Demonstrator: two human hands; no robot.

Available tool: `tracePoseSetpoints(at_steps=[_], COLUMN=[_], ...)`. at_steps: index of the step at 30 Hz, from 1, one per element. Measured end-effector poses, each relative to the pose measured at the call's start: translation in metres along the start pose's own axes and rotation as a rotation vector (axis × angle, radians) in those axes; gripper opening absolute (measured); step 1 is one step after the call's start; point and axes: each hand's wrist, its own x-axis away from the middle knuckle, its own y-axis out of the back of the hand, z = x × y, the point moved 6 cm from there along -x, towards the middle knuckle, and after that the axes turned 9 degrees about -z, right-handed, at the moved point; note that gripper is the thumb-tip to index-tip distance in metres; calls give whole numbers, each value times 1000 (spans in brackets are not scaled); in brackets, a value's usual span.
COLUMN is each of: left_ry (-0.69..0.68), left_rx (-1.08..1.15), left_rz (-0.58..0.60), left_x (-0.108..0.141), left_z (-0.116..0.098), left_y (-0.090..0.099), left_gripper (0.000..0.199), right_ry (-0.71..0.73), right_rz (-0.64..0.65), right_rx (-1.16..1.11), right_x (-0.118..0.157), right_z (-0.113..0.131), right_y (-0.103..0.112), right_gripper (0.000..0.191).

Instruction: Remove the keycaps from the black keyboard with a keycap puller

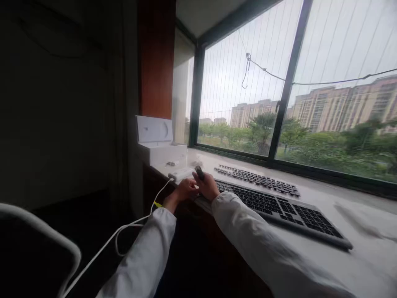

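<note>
My right hand (208, 186) is closed around a small dark tool (199, 172) whose tip points up and away from me; its exact kind is too small to tell. My left hand (186, 189) is beside it, fingers bent and drawn together against the right hand near the keyboard's left end. Whatever lies between the left fingers is hidden. A black keyboard (279, 207) with a grey edge lies along the sill, its left end partly covered by my right hand. Behind it stand rows of loose black keycaps (257, 178).
At the left end of the white sill (313, 252) stands an open white box (161, 154). A white device (180, 174) near it has a white cable (124, 227) hanging off the edge. A white chair rail (46, 229) curves at lower left. A window (242, 99) rises behind.
</note>
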Motion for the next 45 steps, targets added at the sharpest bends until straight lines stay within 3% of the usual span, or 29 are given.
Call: tracePoseSetpoints(at_steps=[4,8,21,33,40,45], left_ry=[-14,-22,-52,-23,3,-10], left_rx=[37,108,156,159,125,117], left_rz=[32,90,98,90,65,70], left_x=[-1,0,3,2,1,1], left_z=[-2,-4,-16,-9,-5,-4], left_y=[-2,-5,-6,-6,-6,-6], left_gripper=[32,35,36,37,31,28], right_ry=[58,-5,32,-26,41,18], right_rz=[24,-81,-166,-117,-28,-36], right_rx=[4,41,48,71,69,75], right_x=[2,-2,2,-3,-1,0], right_z=[3,1,5,3,10,12], right_y=[-2,4,11,8,4,1], right_gripper=[30,39,31,41,33,28])
